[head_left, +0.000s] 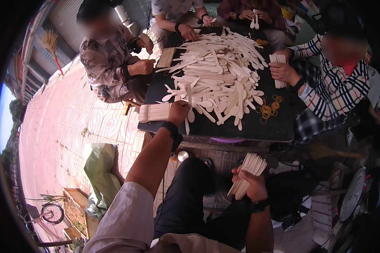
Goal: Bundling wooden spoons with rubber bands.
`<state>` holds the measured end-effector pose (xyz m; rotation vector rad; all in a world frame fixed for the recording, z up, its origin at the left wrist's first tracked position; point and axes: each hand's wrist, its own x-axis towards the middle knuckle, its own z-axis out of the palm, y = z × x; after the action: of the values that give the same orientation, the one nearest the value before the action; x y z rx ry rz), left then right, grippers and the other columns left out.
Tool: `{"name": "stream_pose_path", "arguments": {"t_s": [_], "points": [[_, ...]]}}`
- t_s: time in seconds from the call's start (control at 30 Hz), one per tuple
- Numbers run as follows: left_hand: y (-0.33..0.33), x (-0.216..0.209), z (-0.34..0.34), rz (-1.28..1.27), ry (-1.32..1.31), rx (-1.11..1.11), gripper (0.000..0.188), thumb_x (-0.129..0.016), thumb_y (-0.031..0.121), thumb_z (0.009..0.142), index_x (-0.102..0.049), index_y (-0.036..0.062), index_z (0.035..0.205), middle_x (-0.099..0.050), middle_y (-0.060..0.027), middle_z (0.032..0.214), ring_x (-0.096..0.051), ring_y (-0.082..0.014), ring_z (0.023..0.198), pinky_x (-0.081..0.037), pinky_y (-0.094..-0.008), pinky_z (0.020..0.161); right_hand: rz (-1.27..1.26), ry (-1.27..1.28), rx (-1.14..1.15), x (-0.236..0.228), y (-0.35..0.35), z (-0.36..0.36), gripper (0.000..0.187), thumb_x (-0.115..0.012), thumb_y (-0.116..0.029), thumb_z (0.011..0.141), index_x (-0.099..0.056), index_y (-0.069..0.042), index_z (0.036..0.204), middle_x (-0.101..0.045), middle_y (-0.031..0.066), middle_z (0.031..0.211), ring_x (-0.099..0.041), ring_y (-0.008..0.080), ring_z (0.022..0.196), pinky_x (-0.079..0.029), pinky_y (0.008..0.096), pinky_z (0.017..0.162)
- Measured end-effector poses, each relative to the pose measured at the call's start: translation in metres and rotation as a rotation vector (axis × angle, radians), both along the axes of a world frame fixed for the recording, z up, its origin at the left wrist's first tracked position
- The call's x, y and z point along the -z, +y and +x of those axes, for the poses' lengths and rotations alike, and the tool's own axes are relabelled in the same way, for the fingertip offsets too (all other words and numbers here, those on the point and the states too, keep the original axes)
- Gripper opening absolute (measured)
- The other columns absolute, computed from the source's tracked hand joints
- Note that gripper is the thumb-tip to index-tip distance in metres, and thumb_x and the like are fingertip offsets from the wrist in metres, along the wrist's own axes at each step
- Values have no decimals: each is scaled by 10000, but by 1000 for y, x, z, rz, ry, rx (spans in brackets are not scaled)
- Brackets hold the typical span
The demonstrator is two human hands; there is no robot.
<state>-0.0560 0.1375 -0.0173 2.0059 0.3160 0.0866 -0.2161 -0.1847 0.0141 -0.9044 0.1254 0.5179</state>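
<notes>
Reaching to the near left corner of the table, my left hand (179,112) is closed on a flat wooden spoon (188,95) that stands out past its fingers. Right beside that hand lies a neat bundle of wooden spoons (153,113) on the table edge. Over my lap, my right hand (256,186) wraps round a thick fanned bunch of wooden spoons (250,169), their ends pointing up. A large loose heap of pale wooden spoons (221,74) covers the middle of the black table (278,128).
Yellow rubber bands (271,110) lie at the table's right, with more (261,42) farther back. Several people sit around it; the one at right grips a spoon bundle (278,71), and another bundle (166,57) is at left. A green sack (100,168) stands left of me.
</notes>
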Motion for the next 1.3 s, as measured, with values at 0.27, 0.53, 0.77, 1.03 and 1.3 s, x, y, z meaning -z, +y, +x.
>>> {"name": "stream_pose_path", "arguments": {"t_s": [0.27,0.53,0.77,1.03,1.3], "points": [[2,-4,-6,-382,89,18,102,-614,118,815,-615,17,832,-517,18,620,-455,-55,522,-335,-200,469,11,23,-25,8,3,0,167,-612,-92,806,-570,7,934,-610,148,924,-603,186,732,-503,323,675],[0,1,5,242,-240,-137,196,-662,135,731,-599,-34,810,-610,-116,671,-599,-227,603,-455,-333,541,-14,28,-9,6,5,0,164,-604,-77,808,-567,7,944,-614,145,923,-600,184,724,-496,318,669],[-40,-22,-17,642,-17,143,272,-664,252,726,-579,12,821,-622,-185,804,-614,-340,780,-484,-411,686,-35,7,-3,0,3,-3,158,-601,-75,808,-565,2,941,-611,141,916,-598,182,724,-491,318,667],[-39,-11,-20,829,-55,119,216,-588,226,771,-588,23,844,-617,-205,815,-611,-368,734,-489,-451,663,-9,-15,-9,3,1,-5,153,-604,-85,807,-570,2,927,-609,140,916,-599,181,733,-492,316,677],[-60,-78,-88,-59,118,221,99,-522,66,825,-532,-24,784,-558,-77,630,-582,-122,543,-453,-294,459,29,-102,35,5,-1,-5,156,-606,-72,810,-568,1,942,-608,132,923,-599,195,759,-487,315,710]]}}
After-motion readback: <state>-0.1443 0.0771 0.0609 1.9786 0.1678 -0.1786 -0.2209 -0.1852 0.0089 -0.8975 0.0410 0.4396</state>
